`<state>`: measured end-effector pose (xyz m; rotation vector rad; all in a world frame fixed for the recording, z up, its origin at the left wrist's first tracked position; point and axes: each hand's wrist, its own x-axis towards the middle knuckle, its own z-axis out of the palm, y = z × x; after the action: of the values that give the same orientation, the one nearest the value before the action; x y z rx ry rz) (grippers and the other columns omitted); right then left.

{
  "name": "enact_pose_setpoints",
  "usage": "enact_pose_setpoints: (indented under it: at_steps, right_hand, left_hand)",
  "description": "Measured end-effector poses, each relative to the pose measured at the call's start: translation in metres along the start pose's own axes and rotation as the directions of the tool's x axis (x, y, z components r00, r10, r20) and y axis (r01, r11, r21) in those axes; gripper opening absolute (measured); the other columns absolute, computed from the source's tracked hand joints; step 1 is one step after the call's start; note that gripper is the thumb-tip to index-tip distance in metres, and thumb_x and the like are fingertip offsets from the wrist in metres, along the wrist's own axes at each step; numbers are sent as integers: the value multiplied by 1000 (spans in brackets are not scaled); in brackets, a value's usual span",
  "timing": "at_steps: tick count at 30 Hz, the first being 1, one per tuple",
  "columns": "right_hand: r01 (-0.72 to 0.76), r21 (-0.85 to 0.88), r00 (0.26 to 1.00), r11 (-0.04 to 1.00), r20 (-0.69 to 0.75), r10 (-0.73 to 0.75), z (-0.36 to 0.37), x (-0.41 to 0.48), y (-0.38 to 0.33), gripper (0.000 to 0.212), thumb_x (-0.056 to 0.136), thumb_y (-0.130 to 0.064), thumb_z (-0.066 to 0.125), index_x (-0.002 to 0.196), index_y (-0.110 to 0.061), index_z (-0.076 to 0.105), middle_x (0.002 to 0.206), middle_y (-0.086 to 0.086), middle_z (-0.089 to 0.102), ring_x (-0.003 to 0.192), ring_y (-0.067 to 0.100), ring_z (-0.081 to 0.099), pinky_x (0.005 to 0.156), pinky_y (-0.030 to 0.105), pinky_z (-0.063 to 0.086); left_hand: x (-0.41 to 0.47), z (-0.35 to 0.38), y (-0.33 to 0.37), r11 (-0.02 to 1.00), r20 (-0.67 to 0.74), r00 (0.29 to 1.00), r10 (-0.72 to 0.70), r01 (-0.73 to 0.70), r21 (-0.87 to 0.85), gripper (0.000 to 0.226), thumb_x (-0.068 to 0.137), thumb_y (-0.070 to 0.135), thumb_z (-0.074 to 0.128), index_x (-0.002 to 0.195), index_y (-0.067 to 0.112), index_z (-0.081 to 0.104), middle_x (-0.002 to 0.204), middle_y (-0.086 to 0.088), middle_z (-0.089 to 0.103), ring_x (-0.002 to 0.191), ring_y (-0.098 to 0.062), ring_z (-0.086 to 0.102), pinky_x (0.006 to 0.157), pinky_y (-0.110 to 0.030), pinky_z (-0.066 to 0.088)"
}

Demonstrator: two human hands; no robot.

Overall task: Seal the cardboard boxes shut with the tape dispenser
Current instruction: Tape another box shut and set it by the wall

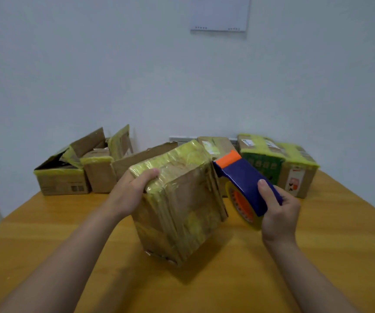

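Head view: left hand (pixel 129 192) clamped on crinkled, tape-wrapped cardboard box (pixel 179 199); right hand (pixel 278 213) gripping blue-orange plastic tape dispenser (pixel 243 179); smooth wooden table (pixel 46 222), white wall (pixel 114 75).

bare table (pixel 317 256) nearest the person, boxes (pixel 73 170) lining the far edge (along the wall)

Wall panel (pixel 220 13) cut off at top edge, box labels (pixel 247 142) blurred — unreadable
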<state>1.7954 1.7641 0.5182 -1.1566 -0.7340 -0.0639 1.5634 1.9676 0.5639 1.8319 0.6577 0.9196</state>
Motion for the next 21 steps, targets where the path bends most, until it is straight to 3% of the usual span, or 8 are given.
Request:
enact_pose_setpoints:
  at_steps: [2,4,6,8,12,16,18,21]
  right_hand:
    - [-31,-26,999,999,31,32,-15,1,2,58,85,-56,66,76,1,66,69,27,60,65,48,54,55,35,42]
    - [-85,-40,994,996,68,87,-25,0,7,42,88,-52,66,78,-12,75,69,15,68,62,33,62,52,31,47]
    - [-120,-37,988,992,98,123,-35,0,13,33,90,-46,65,77,-19,78,70,7,71,62,19,65,49,22,49]
    - [-143,-44,985,989,95,147,-45,4,17,34,89,-45,66,75,-16,78,67,6,71,59,19,64,49,24,48]
    - [-179,-43,983,983,-51,177,-72,16,18,38,83,-47,69,66,-14,76,58,1,67,51,16,59,48,25,44]
    - [-215,47,969,975,-115,219,-85,27,9,29,82,-45,70,74,-18,78,62,-7,72,53,8,63,47,17,47]
    - [-218,92,970,972,-84,226,-78,32,1,29,83,-42,70,77,-16,80,67,-5,74,58,10,66,50,17,50]
    - [-193,145,978,970,-52,203,-62,39,-19,27,85,-38,70,69,-18,80,70,1,71,61,16,65,53,22,51]
  left_hand:
    - [4,-1,-1,996,-95,992,-81,77,-51,73,63,75,58,94,12,76,95,-4,76,98,-25,68,92,-43,48]
    - [8,1,0,994,-119,989,-91,84,-69,74,65,72,57,91,5,75,93,-5,74,97,-27,68,86,-43,47]
    - [10,7,1,996,-124,989,-78,71,-57,60,71,67,57,84,11,70,86,3,72,86,-7,67,79,-38,45]
    - [13,9,-3,999,-114,993,-45,41,-32,41,74,62,57,70,22,63,67,10,67,63,8,61,72,-34,42]
    - [20,-5,-10,993,-111,990,-82,72,-91,44,72,65,56,64,24,68,69,8,69,81,-21,63,77,-41,44]
    - [17,-7,-3,985,3,993,-121,120,-122,48,63,64,65,74,18,73,73,4,72,76,-17,66,75,-38,44]
    - [15,1,1,990,71,997,-43,52,-133,57,56,59,69,88,13,70,82,-1,70,80,-19,65,78,-36,47]
    - [8,11,8,965,195,945,261,-253,-68,30,72,45,70,88,20,75,87,5,72,82,-16,68,75,-28,51]
